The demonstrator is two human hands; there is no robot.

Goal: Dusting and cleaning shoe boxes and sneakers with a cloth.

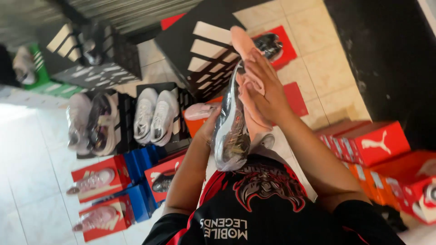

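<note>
I hold a pink shoe (242, 41) upright in front of my chest, toe pointing away from me. Clear plastic wrap (230, 134) covers its lower part and glints grey. My right hand (262, 86) lies along the shoe's right side with the fingers pressed against the pink upper. Around the left side curls my left hand (208, 129), mostly hidden behind the wrapped shoe. Both forearms rise from my black and red shirt (263, 208).
Red shoe boxes (377, 143) are stacked at the right beside a dark wall (390, 54). Black boxes with white stripes (204, 50) stand ahead. Wrapped white shoes (155, 115) and pink shoes (93, 180) rest on boxes at the left, on a white tiled floor (27, 172).
</note>
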